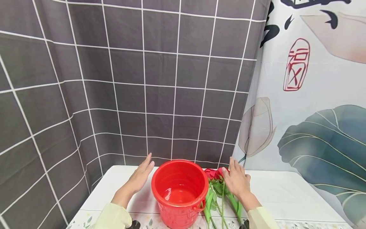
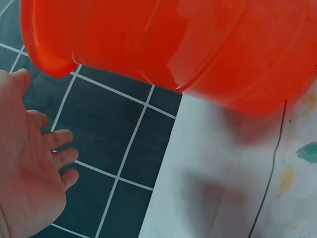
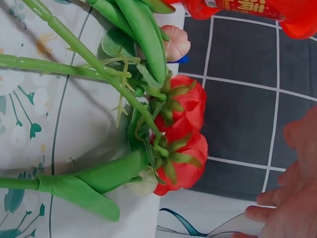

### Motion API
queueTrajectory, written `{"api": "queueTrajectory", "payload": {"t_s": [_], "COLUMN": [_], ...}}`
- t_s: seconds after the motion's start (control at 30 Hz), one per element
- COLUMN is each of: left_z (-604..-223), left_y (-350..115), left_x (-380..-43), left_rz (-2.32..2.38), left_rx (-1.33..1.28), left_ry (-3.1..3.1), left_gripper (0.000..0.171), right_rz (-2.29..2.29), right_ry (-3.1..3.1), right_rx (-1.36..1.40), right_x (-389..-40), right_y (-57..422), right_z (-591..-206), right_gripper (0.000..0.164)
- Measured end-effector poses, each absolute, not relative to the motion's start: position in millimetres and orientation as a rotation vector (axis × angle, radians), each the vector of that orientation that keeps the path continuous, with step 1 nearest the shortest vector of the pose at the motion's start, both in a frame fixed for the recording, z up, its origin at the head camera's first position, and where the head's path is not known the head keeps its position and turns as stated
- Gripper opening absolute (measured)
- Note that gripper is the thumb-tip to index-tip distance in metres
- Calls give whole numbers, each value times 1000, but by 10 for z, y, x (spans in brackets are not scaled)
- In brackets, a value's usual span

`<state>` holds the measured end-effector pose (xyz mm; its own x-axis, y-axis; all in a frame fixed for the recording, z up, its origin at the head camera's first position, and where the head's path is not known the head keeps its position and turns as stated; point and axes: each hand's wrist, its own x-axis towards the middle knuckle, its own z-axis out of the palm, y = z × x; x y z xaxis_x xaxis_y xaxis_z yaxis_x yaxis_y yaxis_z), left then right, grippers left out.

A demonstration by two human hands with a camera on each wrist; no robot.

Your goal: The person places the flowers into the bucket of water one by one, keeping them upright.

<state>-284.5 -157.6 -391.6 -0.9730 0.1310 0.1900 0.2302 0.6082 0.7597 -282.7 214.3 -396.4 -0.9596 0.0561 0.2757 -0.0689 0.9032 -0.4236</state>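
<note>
A red plastic bucket stands on the table in the middle of the head view; its inside looks wet or glossy at the bottom. My left hand is held up beside the bucket's left side, apart from it, fingers extended and holding nothing. On the other side, my right hand hovers over the artificial flowers, its fingers relaxed. Red roses with green stems lie on the table right of the bucket. Pale blossoms with broad green leaves lie among them in the right wrist view.
The table has a white top with a floral-print strip along the front. Behind it hangs a dark grey grid curtain. A white printed cloth with leaf patterns hangs at the right.
</note>
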Motion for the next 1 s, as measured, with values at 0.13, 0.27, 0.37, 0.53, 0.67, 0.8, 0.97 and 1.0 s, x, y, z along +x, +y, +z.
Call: {"api": "queueTrajectory", "payload": {"t_s": [0.13, 0.27, 0.37, 0.53, 0.67, 0.8, 0.97, 1.0], "left_z": [-3937, -3945, -3952, -3979, -4014, -4067, -4119, -4126], "left_y": [-1534, -1508, -1481, -1421, -1389, -1370, -1338, -1332], "left_x": [-2787, -2738, -2699, -2636, -2604, -2571, -2537, -2530], "left_rz": [-1333, -1368, -1395, -1442, -1485, -1506, -1506, -1507], "left_rx": [-320, -336, -348, -346, -333, -333, -335, -335], "left_ry": [-2683, -2647, -2626, -2600, -2576, -2543, -2493, -2482], "left_gripper": [64, 65, 63, 60, 58, 56, 54, 54], "right_rz": [678, 723, 743, 776, 776, 777, 780, 783], "right_ry": [-2803, -2792, -2777, -2769, -2765, -2767, -2773, -2772], "right_rx": [9, 19, 23, 15, -2, -15, -11, -12], "right_x": [-2790, -2759, -2728, -2665, -2618, -2572, -2514, -2504], "right_y": [2172, 2203, 2227, 2274, 2319, 2374, 2438, 2446], "right_z": [-3937, -3905, -3878, -3858, -3854, -3861, -3883, -3888], "right_gripper": [67, 66, 66, 66, 66, 65, 63, 62]}}
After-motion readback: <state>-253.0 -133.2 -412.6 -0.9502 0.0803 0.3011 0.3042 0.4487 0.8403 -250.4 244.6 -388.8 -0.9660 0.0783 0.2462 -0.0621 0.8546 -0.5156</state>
